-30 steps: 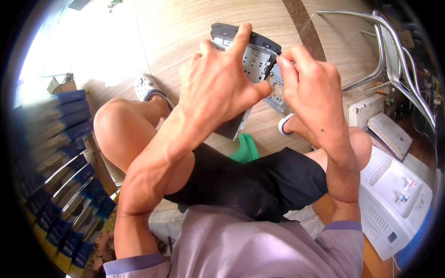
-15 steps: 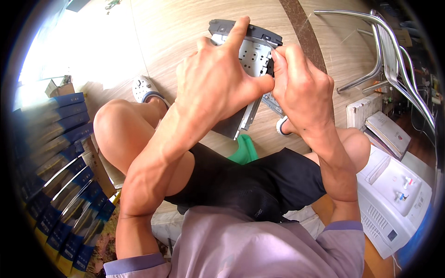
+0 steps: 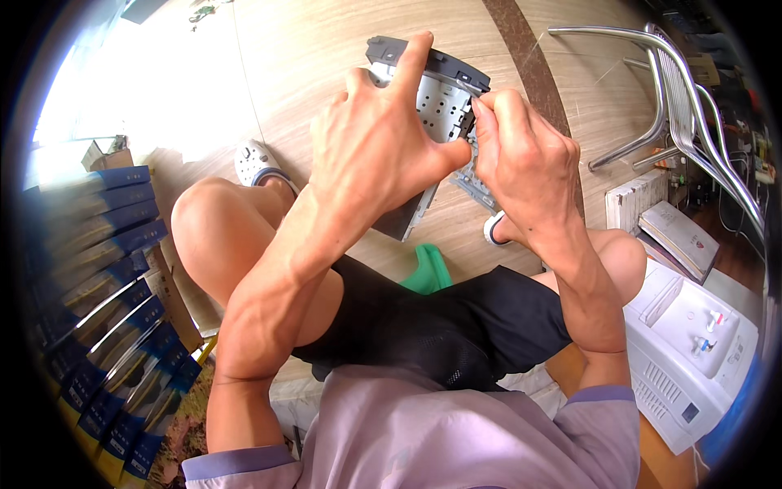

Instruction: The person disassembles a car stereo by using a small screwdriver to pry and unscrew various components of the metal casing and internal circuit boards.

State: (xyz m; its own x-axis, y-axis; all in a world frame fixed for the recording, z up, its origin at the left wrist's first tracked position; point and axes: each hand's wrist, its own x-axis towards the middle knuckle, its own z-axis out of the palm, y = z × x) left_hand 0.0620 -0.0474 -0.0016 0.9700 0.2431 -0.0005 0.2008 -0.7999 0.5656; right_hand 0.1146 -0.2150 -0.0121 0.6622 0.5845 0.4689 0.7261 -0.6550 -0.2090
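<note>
Strong daylight enters from the upper left and burns the wooden floor (image 3: 204, 98) there to white glare. The centre is sharp and evenly lit. Toward the dark round rim, straight edges bend and details turn soft.

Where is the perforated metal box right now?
Upper centre of the head view: the perforated metal box is gripped between the left hand and right hand, above the knees.

— Looking like a small repair shop or storeroom?
— Seeming so: blue boxes (image 3: 98, 269) stacking along a wall, white printers (image 3: 692, 342) sitting on wood-pattern flooring (image 3: 269, 81), metal chair (image 3: 676, 90) standing nearby.
</note>
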